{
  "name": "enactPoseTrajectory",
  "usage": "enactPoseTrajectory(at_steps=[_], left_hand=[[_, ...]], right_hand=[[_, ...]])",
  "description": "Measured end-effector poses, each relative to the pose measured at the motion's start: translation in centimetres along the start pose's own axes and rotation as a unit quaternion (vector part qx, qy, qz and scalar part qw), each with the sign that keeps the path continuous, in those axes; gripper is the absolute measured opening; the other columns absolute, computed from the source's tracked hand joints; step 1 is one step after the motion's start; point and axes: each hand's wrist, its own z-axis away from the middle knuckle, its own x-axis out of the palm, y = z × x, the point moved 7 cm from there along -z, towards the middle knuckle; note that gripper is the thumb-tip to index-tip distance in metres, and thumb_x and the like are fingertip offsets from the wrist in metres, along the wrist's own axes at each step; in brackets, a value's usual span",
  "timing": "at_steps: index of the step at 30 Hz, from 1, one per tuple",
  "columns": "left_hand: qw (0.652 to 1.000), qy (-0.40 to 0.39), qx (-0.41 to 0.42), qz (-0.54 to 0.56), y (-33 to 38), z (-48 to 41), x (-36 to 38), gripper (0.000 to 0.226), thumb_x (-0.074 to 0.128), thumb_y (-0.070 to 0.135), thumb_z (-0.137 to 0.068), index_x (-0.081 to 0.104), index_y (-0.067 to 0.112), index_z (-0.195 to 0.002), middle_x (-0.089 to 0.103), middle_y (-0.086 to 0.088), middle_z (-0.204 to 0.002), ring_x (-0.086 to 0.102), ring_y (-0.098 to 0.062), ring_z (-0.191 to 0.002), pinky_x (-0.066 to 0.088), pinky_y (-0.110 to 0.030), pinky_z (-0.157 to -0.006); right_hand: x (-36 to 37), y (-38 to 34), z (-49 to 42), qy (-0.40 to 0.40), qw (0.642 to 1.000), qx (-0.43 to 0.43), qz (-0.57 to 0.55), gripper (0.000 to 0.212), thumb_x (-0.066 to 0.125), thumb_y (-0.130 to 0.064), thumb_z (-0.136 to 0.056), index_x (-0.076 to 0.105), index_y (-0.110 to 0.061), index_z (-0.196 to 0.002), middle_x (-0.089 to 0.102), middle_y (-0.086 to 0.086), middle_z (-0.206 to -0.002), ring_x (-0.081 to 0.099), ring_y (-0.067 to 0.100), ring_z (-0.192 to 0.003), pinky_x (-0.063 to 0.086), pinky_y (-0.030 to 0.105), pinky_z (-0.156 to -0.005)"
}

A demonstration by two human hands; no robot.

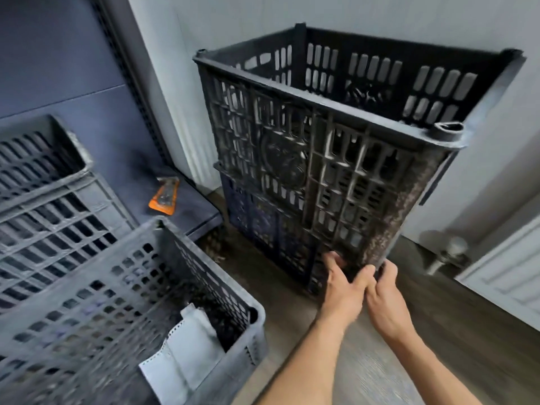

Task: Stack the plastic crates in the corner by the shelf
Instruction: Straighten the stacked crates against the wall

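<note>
A tall black slotted plastic crate (327,159) stands in the corner on top of a dark blue crate (260,226), which rests on the floor. My left hand (344,279) and my right hand (382,290) meet at the near lower corner of the black crate, fingers curled against its bottom edge. Whether they clasp the edge firmly is blurred. Two grey perforated crates sit at the left: a near one (122,305) with white paper inside, and a farther one (43,182).
A dark shelf unit (73,83) rises at the left, its low ledge carrying an orange packet (165,195). White walls form the corner. A metal door stop (447,252) and a white door (514,276) are at the right. Wood floor lies under my arms.
</note>
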Motion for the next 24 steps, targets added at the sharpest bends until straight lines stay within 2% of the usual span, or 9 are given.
enactPoseTrajectory(at_steps=[3, 5, 8, 11, 13, 15, 19, 22, 24], left_hand=[[1.0, 0.01, -0.007, -0.01, -0.6, 0.0, 0.6, 0.062, 0.062, 0.04, -0.092, 0.029, 0.021, -0.14, 0.05, 0.003, -0.132, 0.051, -0.011, -0.111, 0.035, -0.017, -0.09], [1.0, 0.021, -0.017, -0.015, -1.1, 0.0, 0.7, 0.068, 0.062, 0.045, -0.09, 0.026, 0.022, -0.143, 0.05, 0.004, -0.134, 0.053, -0.015, -0.119, 0.039, -0.022, -0.097], [0.998, 0.051, -0.02, 0.018, -1.3, 0.0, 0.7, 0.072, 0.068, 0.042, -0.086, 0.024, 0.026, -0.141, 0.057, -0.002, -0.134, 0.06, -0.015, -0.113, 0.048, -0.034, -0.1], [0.996, 0.078, -0.011, 0.041, -1.0, 0.2, 0.3, 0.082, 0.073, 0.039, -0.081, 0.017, 0.035, -0.141, 0.052, -0.001, -0.134, 0.063, -0.016, -0.109, 0.051, -0.041, -0.098], [0.994, 0.107, 0.011, 0.023, -0.3, 0.4, -0.3, 0.09, 0.076, 0.039, -0.076, 0.014, 0.045, -0.141, 0.042, -0.003, -0.146, 0.057, -0.02, -0.121, 0.049, -0.044, -0.102], [0.991, 0.125, 0.035, -0.015, 0.8, 0.7, -0.8, 0.097, 0.078, 0.033, -0.077, 0.01, 0.047, -0.145, 0.028, -0.003, -0.153, 0.046, -0.023, -0.131, 0.045, -0.044, -0.106], [0.969, 0.176, 0.126, -0.119, 4.4, 1.9, -1.9, 0.104, 0.079, 0.037, -0.076, 0.006, 0.044, -0.15, 0.019, 0.005, -0.153, 0.033, -0.02, -0.14, 0.039, -0.037, -0.108], [0.951, 0.196, 0.193, -0.143, 7.8, 3.1, -2.8, 0.104, 0.078, 0.045, -0.077, 0.003, 0.044, -0.15, 0.016, 0.004, -0.155, 0.027, -0.02, -0.143, 0.04, -0.043, -0.108], [0.931, 0.222, 0.251, -0.148, 10.4, 4.2, -3.8, 0.103, 0.075, 0.052, -0.079, 0.003, 0.041, -0.152, 0.014, 0.001, -0.157, 0.021, -0.022, -0.146, 0.038, -0.05, -0.11]], right_hand=[[0.0, 0.4, 0.1, -0.004, 1.0, 0.007, 0.014, 0.024, 0.04, -0.035, -0.101, 0.024, -0.031, -0.119, 0.067, 0.004, -0.096, 0.064, 0.02, -0.075, 0.051, 0.041, -0.066], [0.0, 0.3, 0.2, -0.001, 1.0, 0.01, 0.017, 0.027, 0.041, -0.039, -0.1, 0.024, -0.033, -0.121, 0.068, 0.003, -0.098, 0.066, 0.022, -0.077, 0.052, 0.043, -0.069], [-0.4, -0.2, 0.5, 0.008, 0.999, 0.011, 0.029, 0.038, 0.04, -0.047, -0.098, 0.023, -0.036, -0.13, 0.069, 0.001, -0.106, 0.067, 0.028, -0.087, 0.052, 0.045, -0.075], [-1.0, -0.6, 0.7, 0.016, 0.998, 0.021, 0.051, 0.054, 0.038, -0.05, -0.097, 0.015, -0.034, -0.144, 0.068, 0.004, -0.117, 0.067, 0.031, -0.096, 0.05, 0.042, -0.075], [-1.5, -1.0, 0.8, 0.031, 0.996, 0.028, 0.075, 0.063, 0.04, -0.048, -0.098, 0.006, -0.035, -0.149, 0.065, 0.006, -0.125, 0.066, 0.034, -0.101, 0.047, 0.04, -0.072], [-1.8, -1.6, 1.0, 0.043, 0.996, 0.023, 0.077, 0.068, 0.042, -0.045, -0.097, 0.001, -0.037, -0.15, 0.06, 0.005, -0.134, 0.065, 0.035, -0.103, 0.047, 0.04, -0.072], [-1.8, -3.4, 1.0, 0.046, 0.998, -0.005, 0.05, 0.064, 0.047, -0.042, -0.093, 0.012, -0.049, -0.145, 0.055, -0.008, -0.135, 0.066, 0.029, -0.101, 0.054, 0.045, -0.072], [-1.7, -3.4, 0.8, 0.057, 0.997, -0.008, 0.049, 0.064, 0.051, -0.042, -0.091, 0.018, -0.038, -0.146, 0.057, -0.001, -0.131, 0.063, 0.027, -0.107, 0.055, 0.046, -0.075], [-1.9, -3.6, 0.7, 0.067, 0.997, -0.018, 0.044, 0.057, 0.054, -0.044, -0.088, 0.03, -0.034, -0.138, 0.06, -0.001, -0.123, 0.062, 0.025, -0.106, 0.055, 0.046, -0.076]])
